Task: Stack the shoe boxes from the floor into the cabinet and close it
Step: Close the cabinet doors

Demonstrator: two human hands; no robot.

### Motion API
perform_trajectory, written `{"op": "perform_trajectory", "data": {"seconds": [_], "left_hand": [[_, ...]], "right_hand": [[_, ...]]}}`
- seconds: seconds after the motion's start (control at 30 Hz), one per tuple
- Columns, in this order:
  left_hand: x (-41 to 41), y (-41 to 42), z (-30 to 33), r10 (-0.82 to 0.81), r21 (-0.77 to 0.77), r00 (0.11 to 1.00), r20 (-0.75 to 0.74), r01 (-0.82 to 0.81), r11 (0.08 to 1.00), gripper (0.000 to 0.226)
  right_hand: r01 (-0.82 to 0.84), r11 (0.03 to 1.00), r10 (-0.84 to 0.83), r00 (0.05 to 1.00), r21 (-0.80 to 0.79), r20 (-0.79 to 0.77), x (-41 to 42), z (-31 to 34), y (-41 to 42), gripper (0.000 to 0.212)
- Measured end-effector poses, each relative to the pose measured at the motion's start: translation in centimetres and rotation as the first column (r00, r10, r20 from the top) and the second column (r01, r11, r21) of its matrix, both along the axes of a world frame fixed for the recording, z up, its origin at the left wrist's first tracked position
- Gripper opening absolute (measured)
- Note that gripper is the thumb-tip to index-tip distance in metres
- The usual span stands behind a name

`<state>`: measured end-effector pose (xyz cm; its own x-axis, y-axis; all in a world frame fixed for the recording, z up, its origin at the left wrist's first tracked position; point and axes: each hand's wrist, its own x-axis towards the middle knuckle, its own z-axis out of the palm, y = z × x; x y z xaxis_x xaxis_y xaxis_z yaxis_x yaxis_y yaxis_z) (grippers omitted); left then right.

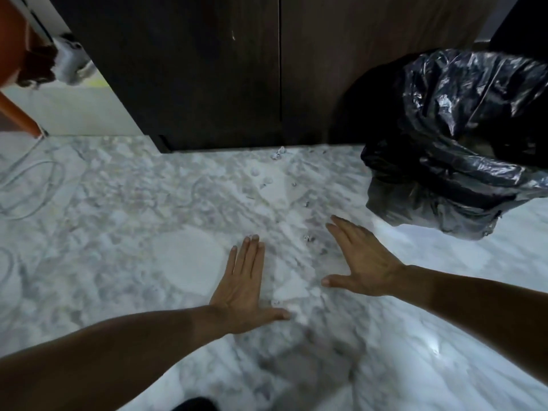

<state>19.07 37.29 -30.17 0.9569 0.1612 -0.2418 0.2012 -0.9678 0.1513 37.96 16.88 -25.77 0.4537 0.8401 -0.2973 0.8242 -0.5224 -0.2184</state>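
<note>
From the head camera, the left hand and the right hand are both stretched out over the white-and-grey marble floor, fingers straight and together, thumbs spread, holding nothing. The two hands sit near each other, palms down, apart from the cabinet. The dark wooden cabinet stands straight ahead with both doors closed, a thin seam running between them. No shoe boxes show in this view. A crumpled black plastic bag lies on the floor to the right, against the cabinet's front. A grey cable loops on the floor at far left.
</note>
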Motion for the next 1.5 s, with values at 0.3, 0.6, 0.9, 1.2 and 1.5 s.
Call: {"op": "perform_trajectory", "data": {"seconds": [0.3,0.6,0.9,1.2,1.5], "left_hand": [[2.9,2.8,-1.7,0.134,0.039,0.989,0.058,-0.136,0.99,0.124],[4.8,3.2,-2.3,0.23,0.02,0.963,0.143,-0.235,0.972,0.109],[7.2,4.5,-2.2,0.341,0.048,0.924,0.17,-0.354,0.934,0.099],[14.4,9.7,-1.3,0.324,0.092,0.935,0.147,-0.339,0.936,0.097],[16.6,10.2,-2.3,0.305,0.042,0.931,0.2,-0.319,0.947,0.099]], "right_hand": [[0.017,1.0,-0.017,1.0,-0.016,0.016,0.7,-2.9,2.0,0.111],[0.079,0.997,-0.079,0.996,0.023,0.037,2.5,-4.2,6.5,0.106],[0.158,0.986,-0.162,0.984,0.051,0.075,5.6,-5.2,10.5,0.103],[0.204,0.974,-0.215,0.97,0.096,0.117,6.6,-6.0,11.6,0.1],[0.349,0.929,-0.367,0.905,0.122,0.215,10.6,-6.2,14.0,0.102]]}}
